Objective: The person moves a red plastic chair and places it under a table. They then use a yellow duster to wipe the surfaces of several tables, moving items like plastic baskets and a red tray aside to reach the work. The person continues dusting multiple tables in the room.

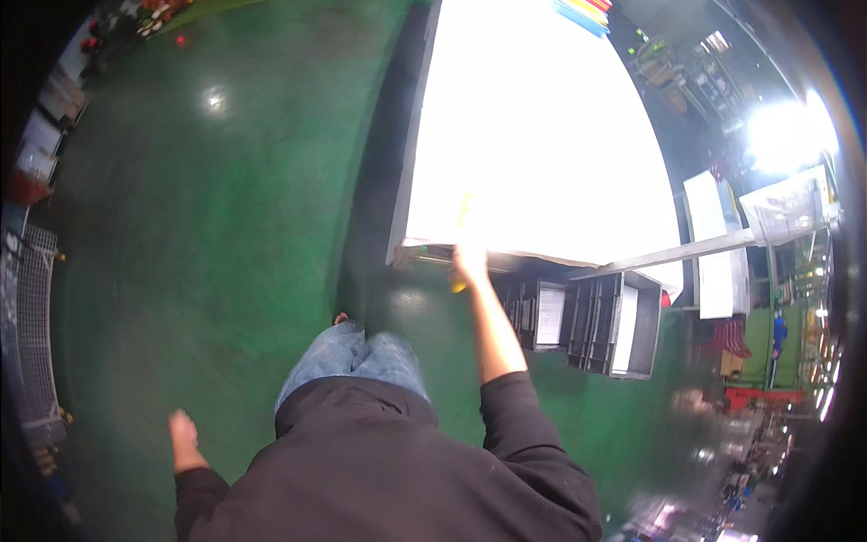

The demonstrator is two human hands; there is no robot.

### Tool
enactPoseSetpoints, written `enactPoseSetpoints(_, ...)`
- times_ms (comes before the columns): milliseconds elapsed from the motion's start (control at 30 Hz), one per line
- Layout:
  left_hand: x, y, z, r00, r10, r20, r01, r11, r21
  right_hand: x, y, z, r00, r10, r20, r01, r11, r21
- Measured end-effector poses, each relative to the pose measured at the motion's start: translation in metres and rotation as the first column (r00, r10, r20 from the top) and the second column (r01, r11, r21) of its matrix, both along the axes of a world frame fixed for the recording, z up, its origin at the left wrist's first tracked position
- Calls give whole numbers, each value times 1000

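My right hand [470,260] reaches forward to the near edge of a white table [542,135], its fingers closed round a slim yellow object [459,285]. One yellow end pokes out below the hand. A pale yellow streak above the hand, over the glaring white top, seems to be its other end; glare and blur hide its kind. Far from the table, my left hand [184,435] hangs out at my left side above the green floor. Blur smears its fingers, and no object shows in it.
Grey plastic crates [623,330] with white sheets inside stand by the table's near right side. A metal bar [677,253] juts from the table's near right corner. Coloured flat items [587,14] lie at its far end. A mesh panel [38,325] stands at far left.
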State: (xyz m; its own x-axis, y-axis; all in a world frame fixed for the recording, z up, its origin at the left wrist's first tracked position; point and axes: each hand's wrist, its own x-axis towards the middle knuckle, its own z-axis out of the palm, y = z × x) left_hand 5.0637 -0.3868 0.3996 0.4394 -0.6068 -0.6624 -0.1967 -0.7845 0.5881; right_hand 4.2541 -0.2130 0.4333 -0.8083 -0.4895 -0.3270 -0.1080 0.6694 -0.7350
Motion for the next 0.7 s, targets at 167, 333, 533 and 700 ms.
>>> enactPoseSetpoints(167, -366, -383, 119, 638, -768, 54, 653, 502, -568, 92, -125, 57, 877, 441, 190, -424, 897, -125)
enactPoseSetpoints(333, -609, -486, 247, 239, -884, 403, 657, -158, -737, -29, -124, 50, 930, -335, 148, 366, 880, -304)
enactPoseSetpoints(533, -628, -598, 146, 407, -853, 327, 882, 273, -384, -245, -44, 37, 24, -989, 149, 998, 14, -64)
enactPoseSetpoints(700, -679, -644, 69, 201, -964, 172, 977, 184, -113, -330, -223, 32, 372, -928, -12, 928, 372, -20)
